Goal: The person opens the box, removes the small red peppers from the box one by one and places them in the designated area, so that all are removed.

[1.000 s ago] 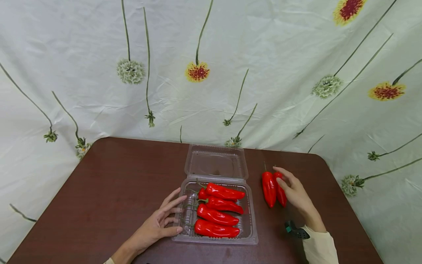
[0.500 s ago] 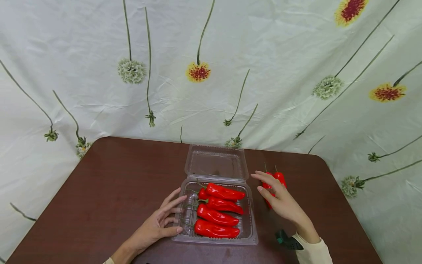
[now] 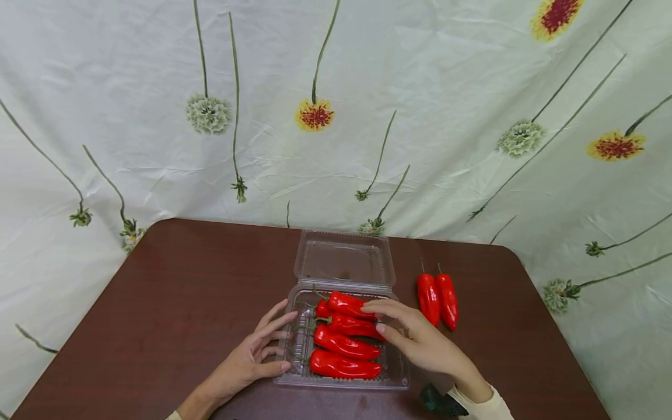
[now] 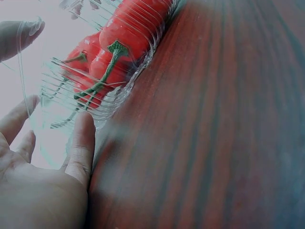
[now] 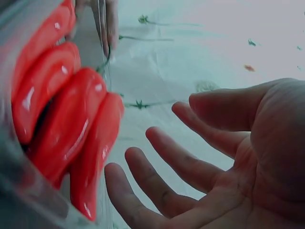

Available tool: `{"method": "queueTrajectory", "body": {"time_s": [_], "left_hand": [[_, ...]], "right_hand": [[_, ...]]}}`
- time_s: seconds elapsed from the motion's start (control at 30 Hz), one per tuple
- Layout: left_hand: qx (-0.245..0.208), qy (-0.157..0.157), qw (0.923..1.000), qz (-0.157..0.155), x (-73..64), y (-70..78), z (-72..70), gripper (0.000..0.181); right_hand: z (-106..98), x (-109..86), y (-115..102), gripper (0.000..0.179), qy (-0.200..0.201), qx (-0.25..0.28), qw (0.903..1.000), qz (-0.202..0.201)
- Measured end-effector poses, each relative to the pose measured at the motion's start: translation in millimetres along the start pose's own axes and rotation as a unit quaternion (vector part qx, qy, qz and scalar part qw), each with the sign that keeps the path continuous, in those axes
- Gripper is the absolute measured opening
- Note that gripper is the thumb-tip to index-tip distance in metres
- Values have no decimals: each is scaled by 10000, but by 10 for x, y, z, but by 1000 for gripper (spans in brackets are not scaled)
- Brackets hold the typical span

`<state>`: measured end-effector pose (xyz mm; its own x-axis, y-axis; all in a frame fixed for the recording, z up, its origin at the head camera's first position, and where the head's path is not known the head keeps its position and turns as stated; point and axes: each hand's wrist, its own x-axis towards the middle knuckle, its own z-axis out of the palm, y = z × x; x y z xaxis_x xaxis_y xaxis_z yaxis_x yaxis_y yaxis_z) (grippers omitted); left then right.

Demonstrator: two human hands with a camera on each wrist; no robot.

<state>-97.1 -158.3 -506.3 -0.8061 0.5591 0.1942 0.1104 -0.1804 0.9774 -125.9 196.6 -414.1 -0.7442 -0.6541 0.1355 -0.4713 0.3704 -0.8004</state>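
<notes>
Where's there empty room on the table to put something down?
The biggest bare patch of table lies left of the box and left hand. Another lies right of the loose peppers, out to the table's edge. Inside the box it's crowded: packed peppers, with the right hand over them.

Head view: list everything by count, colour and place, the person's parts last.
Cloth: one, white, flowered, across background
Table: one, brown, in front of cloth
Box: one, clear, open, on table
Lid: one, clear, folded back behind box
Peppers in box: five, red, one partly hidden
Loose peppers: two, red, right of box
Left hand: one, bare, at box's left edge
Right hand: one, bare, over box's right side
Sleeves: two, cream, bottom edge
Wrist device: one, dark, beside right sleeve
</notes>
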Motion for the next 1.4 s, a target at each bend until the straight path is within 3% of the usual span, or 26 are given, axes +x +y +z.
{"method": "queueTrajectory", "body": {"time_s": [0.17,0.43,0.7,1.03,1.27,1.4], "left_hand": [[-30,-10,10000,-32,0,-2,5,76],[2,-2,10000,-49,5,-8,3,76],[29,2,10000,-26,7,-6,-7,77],[72,57,9999,-98,3,-9,0,78],[52,-8,10000,80,6,6,-1,76],[38,-8,10000,90,5,2,1,77]], "right_hand": [[84,17,-41,38,-489,233,9985,-128],[217,38,-47,31,-956,76,9944,-440],[346,77,-78,34,-1505,146,9883,-203],[431,53,-59,33,-1509,-200,9882,-170],[489,63,-73,34,-1531,-652,9853,-394],[519,62,-82,36,-1588,-693,9845,-277]]}}
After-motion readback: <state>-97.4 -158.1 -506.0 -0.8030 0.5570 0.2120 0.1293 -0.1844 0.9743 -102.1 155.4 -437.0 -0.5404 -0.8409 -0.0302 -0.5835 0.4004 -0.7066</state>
